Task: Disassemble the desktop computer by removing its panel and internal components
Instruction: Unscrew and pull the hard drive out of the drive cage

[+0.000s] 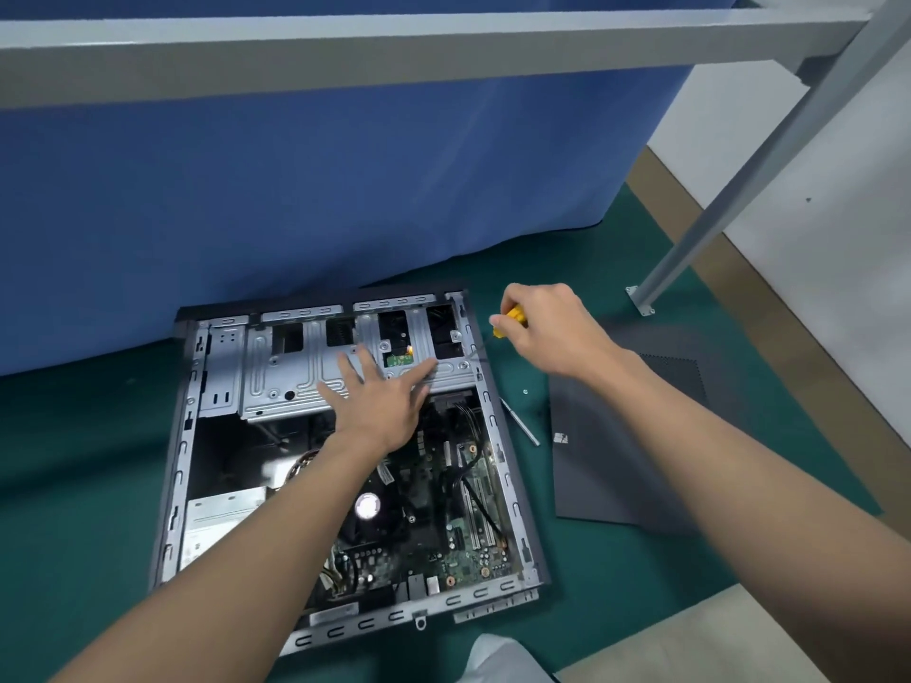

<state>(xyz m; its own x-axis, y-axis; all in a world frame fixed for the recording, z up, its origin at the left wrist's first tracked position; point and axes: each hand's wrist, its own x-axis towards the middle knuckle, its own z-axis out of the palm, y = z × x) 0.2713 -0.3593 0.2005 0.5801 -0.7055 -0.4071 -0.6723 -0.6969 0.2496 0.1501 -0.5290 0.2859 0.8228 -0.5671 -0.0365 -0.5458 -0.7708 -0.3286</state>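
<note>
Left hand flat on ribbed steel drive cage.

Green mat covering the floor. Lying directly on it: open computer case, centre of frame; detached dark side panel, right of the case; a loose screwdriver shaft and a small screw between the two.
</note>
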